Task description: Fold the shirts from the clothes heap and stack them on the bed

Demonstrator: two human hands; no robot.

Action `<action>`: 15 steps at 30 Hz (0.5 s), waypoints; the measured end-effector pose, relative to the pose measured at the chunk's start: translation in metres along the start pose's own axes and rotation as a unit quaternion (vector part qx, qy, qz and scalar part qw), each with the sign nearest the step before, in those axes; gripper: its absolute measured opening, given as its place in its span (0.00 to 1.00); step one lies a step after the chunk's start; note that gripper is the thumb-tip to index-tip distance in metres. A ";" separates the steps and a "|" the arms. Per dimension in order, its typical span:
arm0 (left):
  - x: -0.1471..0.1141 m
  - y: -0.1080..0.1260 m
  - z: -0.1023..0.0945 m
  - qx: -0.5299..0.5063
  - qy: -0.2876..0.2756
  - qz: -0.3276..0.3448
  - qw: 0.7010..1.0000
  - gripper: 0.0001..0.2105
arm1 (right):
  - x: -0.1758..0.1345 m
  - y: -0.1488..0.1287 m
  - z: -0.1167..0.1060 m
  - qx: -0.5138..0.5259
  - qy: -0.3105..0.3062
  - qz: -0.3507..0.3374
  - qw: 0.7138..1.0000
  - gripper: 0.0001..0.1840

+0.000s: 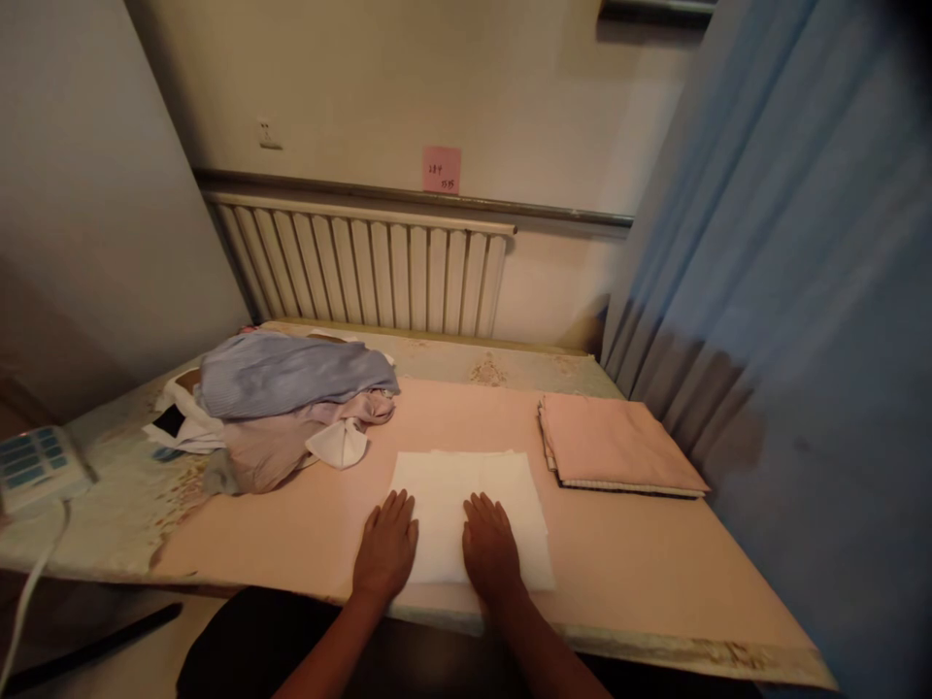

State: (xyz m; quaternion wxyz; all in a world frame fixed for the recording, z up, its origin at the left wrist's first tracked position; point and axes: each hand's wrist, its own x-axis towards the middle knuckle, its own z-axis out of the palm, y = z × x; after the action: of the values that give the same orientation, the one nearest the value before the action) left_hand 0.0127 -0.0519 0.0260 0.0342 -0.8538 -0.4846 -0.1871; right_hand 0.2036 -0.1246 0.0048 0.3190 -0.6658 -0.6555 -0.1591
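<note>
A folded white cloth lies flat on the pink cover of the table, close to the front edge. My left hand rests flat along the left side of the cloth, its fingers stretched forward. On the cloth's right half, my right hand lies palm down with the fingers stretched out too. Neither hand grips anything. The cloth's near edge is partly hidden by my hands and wrists.
To the left is a heap of crumpled clothes. A stack of folded fabric sits at the right, beside a blue curtain. A corded white device stands far left. Behind the table runs a radiator.
</note>
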 end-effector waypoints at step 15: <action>0.001 0.001 -0.001 0.009 0.003 0.005 1.000 0.21 | 0.001 0.000 0.002 0.007 -0.019 0.017 1.000 0.20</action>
State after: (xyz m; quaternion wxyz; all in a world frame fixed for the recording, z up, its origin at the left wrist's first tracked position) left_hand 0.0134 -0.0521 0.0273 0.0440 -0.8552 -0.4820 -0.1854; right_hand 0.2034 -0.1230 0.0038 0.3141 -0.6772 -0.6513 -0.1366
